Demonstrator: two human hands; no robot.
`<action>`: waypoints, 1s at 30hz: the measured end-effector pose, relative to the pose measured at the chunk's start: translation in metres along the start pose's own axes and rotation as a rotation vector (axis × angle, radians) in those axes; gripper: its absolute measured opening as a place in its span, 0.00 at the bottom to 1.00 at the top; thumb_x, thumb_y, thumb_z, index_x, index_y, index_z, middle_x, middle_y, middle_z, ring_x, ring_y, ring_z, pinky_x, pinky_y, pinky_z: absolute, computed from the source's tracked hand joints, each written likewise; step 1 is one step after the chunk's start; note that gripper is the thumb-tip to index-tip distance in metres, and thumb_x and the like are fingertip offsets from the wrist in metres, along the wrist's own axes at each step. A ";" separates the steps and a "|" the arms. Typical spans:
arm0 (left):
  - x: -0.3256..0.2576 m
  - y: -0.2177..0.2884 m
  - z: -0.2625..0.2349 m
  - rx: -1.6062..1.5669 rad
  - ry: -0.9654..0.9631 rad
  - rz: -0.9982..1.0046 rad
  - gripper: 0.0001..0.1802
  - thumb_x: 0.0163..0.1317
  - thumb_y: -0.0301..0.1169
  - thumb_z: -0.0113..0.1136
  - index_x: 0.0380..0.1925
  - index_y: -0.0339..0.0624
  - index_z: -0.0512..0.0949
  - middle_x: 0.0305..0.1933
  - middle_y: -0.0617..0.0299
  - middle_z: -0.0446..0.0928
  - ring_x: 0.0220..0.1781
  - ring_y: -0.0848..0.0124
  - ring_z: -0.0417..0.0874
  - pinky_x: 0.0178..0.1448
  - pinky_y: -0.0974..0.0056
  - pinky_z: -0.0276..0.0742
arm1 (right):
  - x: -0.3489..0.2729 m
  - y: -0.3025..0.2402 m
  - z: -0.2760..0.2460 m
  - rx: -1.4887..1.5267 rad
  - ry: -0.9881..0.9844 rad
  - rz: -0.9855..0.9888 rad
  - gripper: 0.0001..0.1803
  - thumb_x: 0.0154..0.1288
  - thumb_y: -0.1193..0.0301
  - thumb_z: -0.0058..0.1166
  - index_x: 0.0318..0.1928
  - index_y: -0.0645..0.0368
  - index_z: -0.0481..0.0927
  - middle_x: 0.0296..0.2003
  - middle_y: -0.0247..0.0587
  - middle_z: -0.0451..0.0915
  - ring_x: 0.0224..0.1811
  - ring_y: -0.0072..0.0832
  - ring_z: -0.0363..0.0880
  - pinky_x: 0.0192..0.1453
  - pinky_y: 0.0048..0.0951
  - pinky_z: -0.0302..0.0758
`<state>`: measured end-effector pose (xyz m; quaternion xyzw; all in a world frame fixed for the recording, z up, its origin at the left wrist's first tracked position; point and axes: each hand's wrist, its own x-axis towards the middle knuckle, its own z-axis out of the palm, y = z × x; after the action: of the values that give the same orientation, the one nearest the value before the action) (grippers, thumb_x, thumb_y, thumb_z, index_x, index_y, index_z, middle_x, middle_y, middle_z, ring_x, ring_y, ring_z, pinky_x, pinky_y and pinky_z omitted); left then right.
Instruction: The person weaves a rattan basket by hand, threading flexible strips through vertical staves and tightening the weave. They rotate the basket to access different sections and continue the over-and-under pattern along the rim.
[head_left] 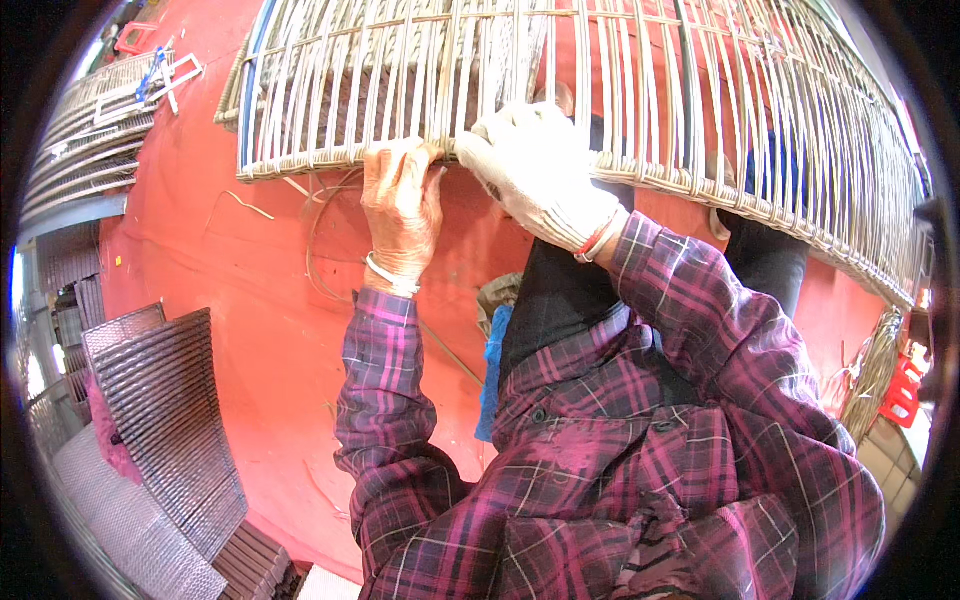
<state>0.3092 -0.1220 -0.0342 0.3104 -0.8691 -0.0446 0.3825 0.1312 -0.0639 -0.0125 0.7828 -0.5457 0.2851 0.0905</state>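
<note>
A large wicker frame (650, 172) of pale, closely set strands stretches across the top of the view, with a wrapped rim along its near edge. At that rim, left of the middle, my bare left hand (402, 215) pinches the edge with bent fingers. My right hand (545, 175), in a white knitted glove, is closed over the same rim just to the right. Whether a loose strand is caught between the fingers of either hand is hidden. A pale strand (322, 235) hangs in a loop below the frame near my left wrist.
Red sheeting (270, 290) covers the floor. A dark woven chair-like piece (170, 420) stands at lower left, and stacked pale frames (95, 130) lie at upper left. On the far right are a strand bundle (873, 370) and a red plastic item (903, 388). A blue cloth (492, 375) hangs beside my leg.
</note>
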 end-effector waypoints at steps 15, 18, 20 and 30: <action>-0.012 -0.009 0.009 0.070 0.029 0.065 0.13 0.59 0.19 0.60 0.44 0.36 0.84 0.42 0.53 0.84 0.47 0.51 0.82 0.55 0.53 0.76 | -0.007 0.003 -0.002 0.451 -0.036 0.130 0.10 0.68 0.64 0.51 0.35 0.56 0.80 0.34 0.45 0.80 0.41 0.45 0.79 0.46 0.46 0.75; -0.020 -0.001 0.000 0.073 0.023 0.051 0.08 0.62 0.21 0.63 0.41 0.33 0.82 0.49 0.49 0.82 0.54 0.50 0.80 0.59 0.50 0.75 | -0.041 0.022 -0.034 0.084 -0.037 -0.025 0.18 0.58 0.63 0.61 0.47 0.57 0.76 0.48 0.46 0.76 0.58 0.43 0.74 0.62 0.43 0.69; -0.026 0.009 -0.005 0.126 -0.042 0.009 0.11 0.61 0.21 0.64 0.43 0.33 0.80 0.54 0.48 0.80 0.59 0.49 0.77 0.64 0.47 0.72 | -0.091 0.052 -0.075 0.034 0.053 0.098 0.33 0.42 0.65 0.70 0.52 0.57 0.76 0.52 0.44 0.76 0.58 0.41 0.75 0.61 0.43 0.71; 0.021 0.104 0.077 0.044 -0.225 0.215 0.28 0.49 0.22 0.71 0.54 0.37 0.77 0.60 0.51 0.75 0.64 0.50 0.73 0.68 0.47 0.64 | -0.256 0.126 -0.196 -0.513 0.047 0.680 0.38 0.42 0.53 0.71 0.58 0.46 0.79 0.47 0.30 0.78 0.55 0.34 0.74 0.61 0.44 0.67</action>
<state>0.1928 -0.0624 -0.0422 0.2168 -0.9355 -0.0185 0.2783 -0.1128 0.1810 -0.0127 0.5035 -0.8239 0.1715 0.1957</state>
